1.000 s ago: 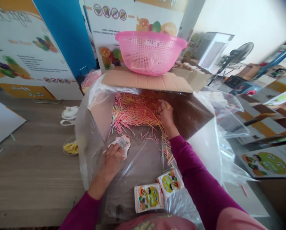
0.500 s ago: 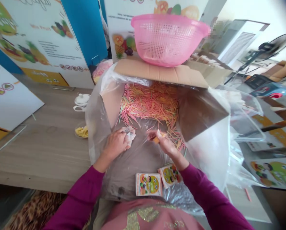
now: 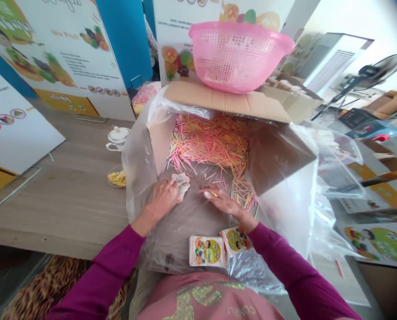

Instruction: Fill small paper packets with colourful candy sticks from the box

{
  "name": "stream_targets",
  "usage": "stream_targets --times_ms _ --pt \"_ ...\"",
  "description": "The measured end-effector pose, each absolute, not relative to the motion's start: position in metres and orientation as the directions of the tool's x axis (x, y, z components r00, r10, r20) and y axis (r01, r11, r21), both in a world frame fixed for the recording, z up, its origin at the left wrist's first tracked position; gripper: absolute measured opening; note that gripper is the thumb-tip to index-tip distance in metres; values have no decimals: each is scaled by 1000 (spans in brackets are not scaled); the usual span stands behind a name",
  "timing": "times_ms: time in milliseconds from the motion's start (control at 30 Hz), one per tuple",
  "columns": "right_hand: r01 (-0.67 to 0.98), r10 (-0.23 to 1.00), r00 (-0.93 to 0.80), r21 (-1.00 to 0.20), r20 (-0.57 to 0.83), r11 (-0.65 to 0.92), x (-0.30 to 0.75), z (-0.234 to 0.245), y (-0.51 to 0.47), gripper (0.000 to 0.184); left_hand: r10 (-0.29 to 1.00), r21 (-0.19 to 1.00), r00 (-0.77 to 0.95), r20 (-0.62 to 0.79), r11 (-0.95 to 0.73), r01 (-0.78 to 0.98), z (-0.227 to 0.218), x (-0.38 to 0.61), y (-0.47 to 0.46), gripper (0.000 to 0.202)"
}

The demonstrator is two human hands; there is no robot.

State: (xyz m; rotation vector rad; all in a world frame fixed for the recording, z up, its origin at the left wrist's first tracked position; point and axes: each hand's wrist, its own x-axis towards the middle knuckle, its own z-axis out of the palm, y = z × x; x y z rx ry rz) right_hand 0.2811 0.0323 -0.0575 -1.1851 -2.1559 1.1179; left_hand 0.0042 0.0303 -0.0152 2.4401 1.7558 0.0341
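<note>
In my left hand [image 3: 163,198], closed fingers grip a crumpled white printed packet [image 3: 181,186] above the plastic-covered surface. To its right, my right hand [image 3: 223,203] is closed on a small orange piece [image 3: 213,194], mostly hidden by the fingers. Beyond both hands, thin pink, yellow and green sticks [image 3: 212,142] lie heaped in an open cardboard box [image 3: 278,151] lined with clear plastic; some are scattered beside my right hand. Closer to my body are a printed packet [image 3: 207,251] lying flat and a second packet [image 3: 236,241] at an angle, partly behind my right forearm.
A pink basket [image 3: 240,55] rests behind the box's back flap. At left on the wooden table [image 3: 68,200] stand a white lidded pot [image 3: 117,137] and a small dish of yellow pieces [image 3: 117,178]. Large printed cartons [image 3: 85,66] rise behind. A fan [image 3: 368,73] stands far right.
My right hand has turned more palm-down and moved slightly left, so less of the orange piece shows. My left hand stays closed on the crumpled packet. The view has shifted a little.
</note>
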Motion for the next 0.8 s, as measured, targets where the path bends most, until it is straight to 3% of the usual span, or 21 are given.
stream_targets --times_ms 200,467,633,800 --pt "549 849 -528 -776 -34 310 278 -53 29 51 966 133 257 -16 -252 958 -25 -2 42 24" --pt "444 855 -518 -848 21 290 279 -59 36 62 965 191 261 31 -262 946 -25 -2 38 26" --pt "416 867 -497 -869 29 268 279 -62 34 65 970 271 217 114 -240 932 -30 -5 37 27" --pt "397 880 -474 -886 24 238 279 -58 34 66 948 415 300 103 -315 854 -30 -12 33 26"
